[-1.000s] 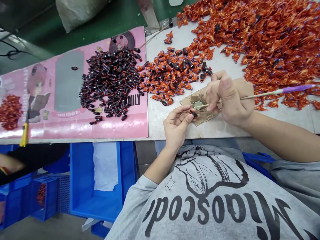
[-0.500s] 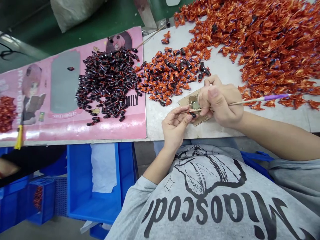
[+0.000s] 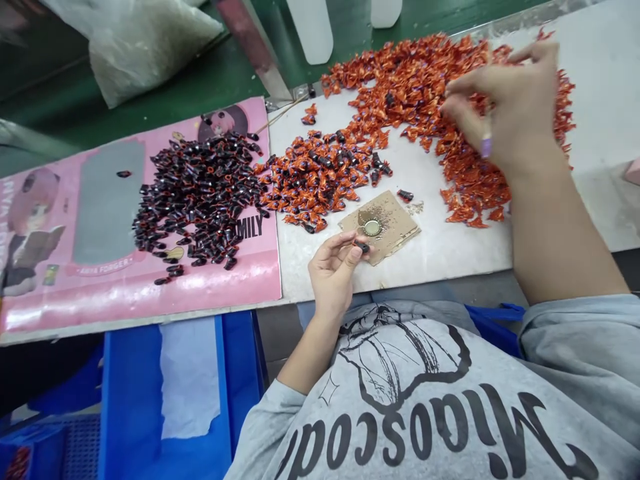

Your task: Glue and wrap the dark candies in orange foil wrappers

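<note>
My left hand (image 3: pixel 333 270) pinches a small black part with an orange edge (image 3: pixel 362 247) between thumb and fingertips, over the near left corner of a cardboard piece (image 3: pixel 400 235). On that dark-speckled cardboard sits a small round cap-like dish (image 3: pixel 373 228). Raised at the right, my right hand (image 3: pixel 515 107) hovers over a big heap of shiny orange parts (image 3: pixel 415 80). A thin stick with a purple section (image 3: pixel 486 145) is tucked in this hand; most of it is hidden. Whether the fingertips touch an orange part cannot be made out. One black part (image 3: pixel 405 195) lies beside the cardboard.
A pile of black parts (image 3: pixel 195 193) covers part of a pink printed mat (image 3: pixel 250 287). Mixed orange and black pieces (image 3: pixel 310 173) lie right of it. A blue crate (image 3: pixel 130 400) stands below the table edge; a filled plastic bag (image 3: pixel 150 60) lies at the back.
My right hand has left the cardboard and moved up and right over the orange heap, taking the stick along. My left hand still holds the black part. The view has shifted.
</note>
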Demonstrator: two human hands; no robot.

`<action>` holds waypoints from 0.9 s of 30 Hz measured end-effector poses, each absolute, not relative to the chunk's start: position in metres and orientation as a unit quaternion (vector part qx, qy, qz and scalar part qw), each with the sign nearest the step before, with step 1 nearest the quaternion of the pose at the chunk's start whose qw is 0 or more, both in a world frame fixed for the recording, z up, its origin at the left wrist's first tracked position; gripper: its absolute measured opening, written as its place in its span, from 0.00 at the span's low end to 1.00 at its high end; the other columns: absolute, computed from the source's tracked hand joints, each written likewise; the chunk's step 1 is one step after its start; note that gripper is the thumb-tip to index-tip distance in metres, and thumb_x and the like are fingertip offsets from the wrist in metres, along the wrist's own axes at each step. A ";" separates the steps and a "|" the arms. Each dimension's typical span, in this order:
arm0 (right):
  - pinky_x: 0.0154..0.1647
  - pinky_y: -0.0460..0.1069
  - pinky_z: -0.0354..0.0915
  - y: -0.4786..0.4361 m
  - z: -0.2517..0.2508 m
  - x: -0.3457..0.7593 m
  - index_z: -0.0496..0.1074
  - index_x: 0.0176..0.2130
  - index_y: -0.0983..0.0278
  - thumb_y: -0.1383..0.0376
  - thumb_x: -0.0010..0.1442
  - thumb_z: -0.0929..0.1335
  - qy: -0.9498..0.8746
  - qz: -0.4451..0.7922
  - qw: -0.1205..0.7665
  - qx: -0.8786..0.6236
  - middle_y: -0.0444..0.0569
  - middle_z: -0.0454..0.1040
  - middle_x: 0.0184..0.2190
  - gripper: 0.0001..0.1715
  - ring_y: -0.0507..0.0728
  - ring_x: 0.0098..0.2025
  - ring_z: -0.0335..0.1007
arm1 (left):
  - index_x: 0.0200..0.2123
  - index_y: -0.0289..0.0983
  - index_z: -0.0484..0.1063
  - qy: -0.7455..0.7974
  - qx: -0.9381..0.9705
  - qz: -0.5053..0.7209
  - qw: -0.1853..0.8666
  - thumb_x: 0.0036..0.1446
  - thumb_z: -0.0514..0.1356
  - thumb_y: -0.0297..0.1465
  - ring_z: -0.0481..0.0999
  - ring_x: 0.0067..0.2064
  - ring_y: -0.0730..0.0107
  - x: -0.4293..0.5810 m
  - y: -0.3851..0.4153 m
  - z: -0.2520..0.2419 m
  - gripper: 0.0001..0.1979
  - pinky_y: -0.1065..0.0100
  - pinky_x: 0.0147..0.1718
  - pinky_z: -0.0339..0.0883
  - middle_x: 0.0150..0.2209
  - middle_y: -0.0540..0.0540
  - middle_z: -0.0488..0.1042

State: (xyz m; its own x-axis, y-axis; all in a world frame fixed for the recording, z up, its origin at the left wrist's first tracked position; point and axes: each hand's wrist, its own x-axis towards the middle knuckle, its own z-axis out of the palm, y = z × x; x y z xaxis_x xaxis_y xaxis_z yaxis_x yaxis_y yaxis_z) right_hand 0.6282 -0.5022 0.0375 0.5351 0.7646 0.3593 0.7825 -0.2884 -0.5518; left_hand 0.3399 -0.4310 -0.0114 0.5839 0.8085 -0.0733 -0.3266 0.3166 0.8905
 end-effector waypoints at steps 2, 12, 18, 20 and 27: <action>0.69 0.76 0.44 -0.501 0.034 0.629 0.77 0.50 0.56 0.53 0.61 0.73 -0.511 -0.063 0.190 -0.836 0.52 0.79 0.49 0.19 0.71 0.61 0.67 | 0.34 0.41 0.81 0.275 0.451 0.369 0.765 0.42 0.77 0.37 0.83 0.30 0.72 0.339 -0.431 -0.010 0.15 0.74 0.31 0.76 0.31 0.51 0.83; 0.62 0.72 0.49 -0.483 0.019 0.624 0.80 0.36 0.60 0.69 0.62 0.69 -0.526 -0.047 0.094 -0.844 0.52 0.79 0.33 0.09 0.64 0.51 0.65 | 0.33 0.42 0.82 0.264 0.437 0.360 0.781 0.41 0.78 0.36 0.83 0.28 0.74 0.334 -0.433 -0.010 0.14 0.75 0.30 0.76 0.31 0.51 0.83; 0.57 0.67 0.52 -0.486 0.020 0.620 0.81 0.37 0.62 0.68 0.59 0.72 -0.530 -0.035 0.208 -0.821 0.53 0.80 0.36 0.06 0.64 0.50 0.66 | 0.32 0.42 0.82 0.247 0.415 0.371 0.794 0.39 0.78 0.36 0.83 0.30 0.75 0.335 -0.423 -0.002 0.15 0.78 0.30 0.76 0.30 0.52 0.83; 0.56 0.66 0.54 -0.487 0.023 0.616 0.81 0.37 0.59 0.69 0.57 0.72 -0.524 -0.052 0.250 -0.813 0.50 0.80 0.35 0.07 0.64 0.48 0.68 | 0.32 0.43 0.82 0.234 0.417 0.384 0.790 0.39 0.78 0.36 0.82 0.29 0.77 0.336 -0.417 0.005 0.15 0.79 0.30 0.75 0.29 0.53 0.83; 0.50 0.60 0.65 -0.489 0.038 0.589 0.80 0.28 0.59 0.69 0.46 0.77 -0.443 0.028 0.545 -0.711 0.47 0.80 0.29 0.06 0.61 0.39 0.73 | 0.32 0.43 0.81 0.208 0.413 0.416 0.783 0.39 0.78 0.37 0.81 0.30 0.78 0.350 -0.408 0.024 0.15 0.78 0.30 0.75 0.29 0.53 0.82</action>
